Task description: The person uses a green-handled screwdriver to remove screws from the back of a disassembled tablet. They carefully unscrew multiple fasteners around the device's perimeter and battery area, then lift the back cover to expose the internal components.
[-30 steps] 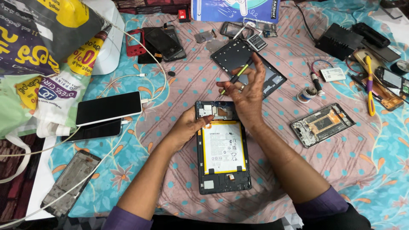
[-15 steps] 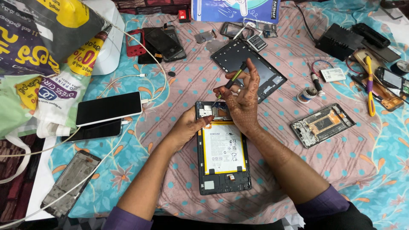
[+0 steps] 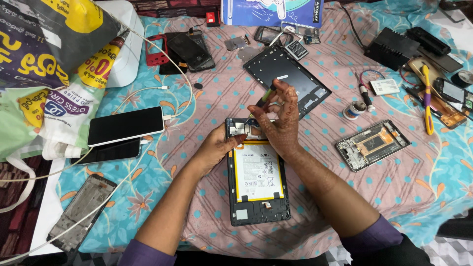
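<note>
An opened tablet (image 3: 257, 180) lies flat in front of me, its back off and a large white battery showing. My left hand (image 3: 217, 146) rests on the tablet's upper left edge, fingers pressed on the frame. My right hand (image 3: 281, 118) hovers over the top end and grips a small screwdriver (image 3: 263, 97) with a yellow-green handle, tip pointing down at the circuit board. The tablet's dark back cover (image 3: 288, 79) lies just beyond my right hand.
A white phone (image 3: 125, 125) on a cable and a dark phone (image 3: 106, 151) lie at left, a bare phone frame (image 3: 83, 212) lower left. At right sit an opened phone (image 3: 372, 144), a solder spool (image 3: 353, 111), tools and black boxes (image 3: 391, 48). Plastic bags (image 3: 44, 59) fill the upper left.
My right hand has lifted a little and turned, bringing the screwdriver more upright over the tablet's top end. My left hand has stayed on the upper left edge.
</note>
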